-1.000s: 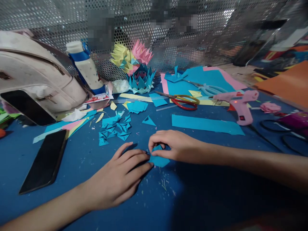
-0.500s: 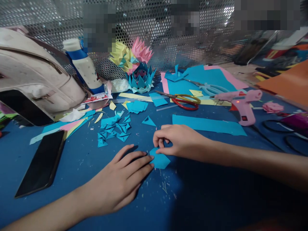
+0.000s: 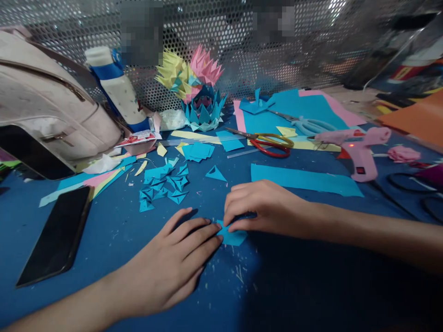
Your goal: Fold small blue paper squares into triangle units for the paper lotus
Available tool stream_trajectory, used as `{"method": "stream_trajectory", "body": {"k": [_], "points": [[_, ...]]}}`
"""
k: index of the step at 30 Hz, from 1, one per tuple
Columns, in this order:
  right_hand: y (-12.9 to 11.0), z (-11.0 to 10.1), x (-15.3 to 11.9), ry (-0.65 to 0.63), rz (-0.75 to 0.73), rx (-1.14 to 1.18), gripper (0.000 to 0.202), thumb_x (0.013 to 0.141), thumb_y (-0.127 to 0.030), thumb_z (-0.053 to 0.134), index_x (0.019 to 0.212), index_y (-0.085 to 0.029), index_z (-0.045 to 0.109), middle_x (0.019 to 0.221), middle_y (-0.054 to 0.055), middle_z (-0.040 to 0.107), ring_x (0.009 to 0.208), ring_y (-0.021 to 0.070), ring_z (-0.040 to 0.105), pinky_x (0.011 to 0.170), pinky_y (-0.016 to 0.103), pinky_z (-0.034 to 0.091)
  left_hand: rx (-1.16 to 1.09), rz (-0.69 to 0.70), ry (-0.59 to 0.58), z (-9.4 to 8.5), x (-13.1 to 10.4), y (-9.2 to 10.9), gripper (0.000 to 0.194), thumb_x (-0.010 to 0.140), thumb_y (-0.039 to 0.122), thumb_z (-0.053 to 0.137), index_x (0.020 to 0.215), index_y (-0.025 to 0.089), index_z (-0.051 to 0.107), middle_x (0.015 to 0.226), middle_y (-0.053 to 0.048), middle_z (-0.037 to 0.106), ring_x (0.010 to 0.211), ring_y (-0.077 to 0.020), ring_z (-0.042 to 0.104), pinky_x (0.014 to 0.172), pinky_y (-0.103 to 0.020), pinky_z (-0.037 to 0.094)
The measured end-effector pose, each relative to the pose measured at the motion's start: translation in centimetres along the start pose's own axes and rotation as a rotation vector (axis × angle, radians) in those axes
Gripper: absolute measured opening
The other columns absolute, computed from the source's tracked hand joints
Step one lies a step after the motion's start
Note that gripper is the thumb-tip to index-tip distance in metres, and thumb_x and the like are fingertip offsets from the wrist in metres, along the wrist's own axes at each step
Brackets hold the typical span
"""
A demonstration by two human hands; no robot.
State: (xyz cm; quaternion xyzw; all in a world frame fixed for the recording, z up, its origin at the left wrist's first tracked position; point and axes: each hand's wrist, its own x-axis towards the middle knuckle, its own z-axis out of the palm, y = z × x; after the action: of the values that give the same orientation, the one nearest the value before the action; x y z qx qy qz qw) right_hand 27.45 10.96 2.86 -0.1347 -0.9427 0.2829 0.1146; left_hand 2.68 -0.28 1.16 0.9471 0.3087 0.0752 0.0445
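Note:
A small piece of blue paper (image 3: 236,238) lies on the blue tabletop between my two hands. My left hand (image 3: 175,258) rests flat, fingers stretched out, its fingertips pressing the paper's left side. From the right, my right hand (image 3: 265,207) reaches in with curled fingers and thumb pinched at the paper's upper edge, hiding part of it. Beyond my left hand sits a group of folded blue paper pieces (image 3: 162,182), with one folded blue triangle (image 3: 216,174) apart from them.
A blue paper strip (image 3: 304,180) lies behind my right hand, near a pink glue gun (image 3: 360,145). Red-and-yellow scissors (image 3: 272,144) and paper flowers (image 3: 204,108) stand farther back. At left are a phone (image 3: 57,235), a bottle (image 3: 119,92) and a pale bag (image 3: 51,97).
My right fingers have moved down and closed in on the paper's upper edge, covering more of it. My left hand stays in place, and the view has shifted slightly.

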Motion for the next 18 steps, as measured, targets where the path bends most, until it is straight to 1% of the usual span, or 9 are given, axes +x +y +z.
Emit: {"method": "stream_trajectory", "body": {"k": [3,7,9,12,18], "points": [[0.26,-0.06,0.05,-0.007,-0.001,-0.004,0.006,0.089,-0.024,0.07,0.092,-0.02,0.073,0.089,0.002,0.071,0.085,0.0134,0.064,0.079,0.024,0.044,-0.007,-0.007,-0.009,0.0,-0.07,-0.02,0.044,0.101,0.025,0.043,0.144,0.017,0.046,0.148,-0.006,0.049,0.136,-0.0251,0.041,0.122,-0.051,0.017],[0.37,-0.1,0.09,-0.016,0.0,-0.002,0.005,0.089,-0.022,0.069,0.091,-0.019,0.072,0.089,0.002,0.071,0.086,0.0132,0.063,0.077,0.023,0.043,-0.012,-0.016,0.004,0.01,-0.05,-0.05,0.043,0.101,0.026,0.042,0.143,0.017,0.047,0.146,-0.008,0.049,0.137,-0.0259,0.04,0.121,-0.053,0.02],[0.32,-0.14,0.1,-0.023,-0.002,-0.001,0.005,0.09,-0.022,0.068,0.092,-0.02,0.072,0.09,0.002,0.071,0.088,0.0133,0.063,0.077,0.024,0.044,-0.013,-0.02,0.011,-0.01,-0.01,-0.05,0.043,0.1,0.025,0.043,0.142,0.017,0.047,0.147,-0.009,0.048,0.137,-0.0269,0.04,0.12,-0.054,0.023],[0.28,-0.2,0.09,-0.033,0.002,-0.005,0.006,0.091,-0.022,0.067,0.093,-0.02,0.072,0.092,0.002,0.072,0.089,0.0142,0.063,0.081,0.026,0.044,-0.025,-0.023,0.007,-0.06,0.03,-0.04,0.044,0.099,0.024,0.044,0.142,0.017,0.047,0.146,-0.011,0.048,0.136,-0.028,0.041,0.12,-0.056,0.025],[0.52,-0.27,0.09,-0.071,-0.019,0.01,0.011,0.094,-0.025,0.063,0.094,-0.02,0.073,0.092,0.004,0.072,0.09,0.0154,0.063,0.085,0.028,0.045,-0.059,-0.015,-0.023,-0.14,0.1,-0.07,0.045,0.097,0.022,0.045,0.142,0.016,0.046,0.146,-0.013,0.047,0.136,-0.0286,0.041,0.12,-0.056,0.026]]}}
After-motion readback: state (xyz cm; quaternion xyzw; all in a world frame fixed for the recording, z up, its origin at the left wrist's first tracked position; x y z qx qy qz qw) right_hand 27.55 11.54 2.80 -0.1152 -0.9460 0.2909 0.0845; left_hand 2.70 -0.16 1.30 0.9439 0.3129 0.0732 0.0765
